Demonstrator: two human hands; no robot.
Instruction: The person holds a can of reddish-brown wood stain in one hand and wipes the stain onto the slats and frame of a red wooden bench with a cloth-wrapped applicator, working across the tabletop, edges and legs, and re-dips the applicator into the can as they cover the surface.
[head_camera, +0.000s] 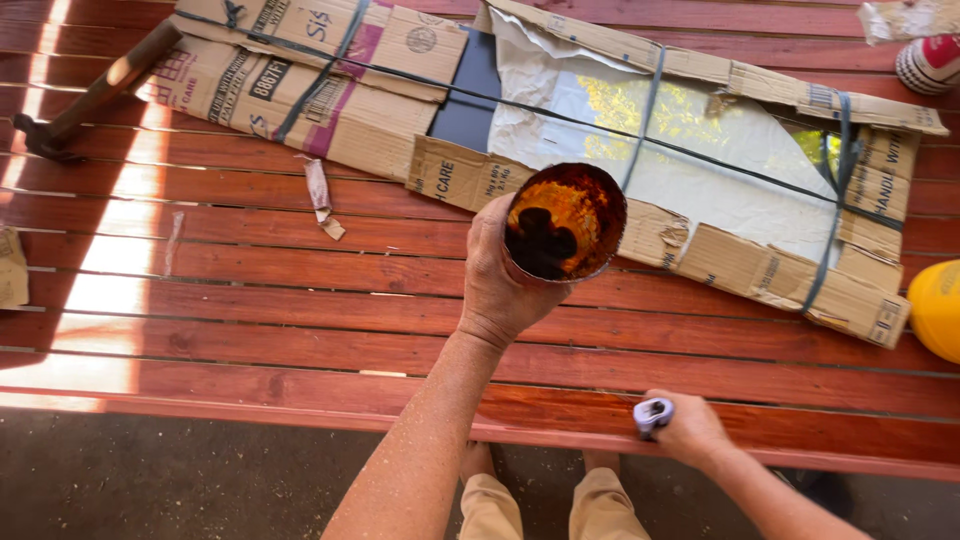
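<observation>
Tin sits in my left hand, gripped round its side & held up over the tabletop, mouth tipped toward the head cam. Inside I see dark reddish-brown stain w/ orange streaks up the wall and a dark pool at the bottom, so it looks low, not empty.

Right hand is closed round a small whitish handle at the near edge of the tabletop; I can't tell if it's a brush or sth else, the working end is hidden.

Progress, as I judge it: the slats look glossy, wet-red across most of the width, esp. the near boards, so I'd say coating is well along. What's left is prob. whatever lies under the clutter at the far side.

That clutter: a flat cardboard-wrapped panel tied w/ straps, torn open w/ pale paper showing; a paper scrap on the slats; a hammer far left; a yellow object at the right edge; a red & white cup top right. All well apart from both hands.
</observation>
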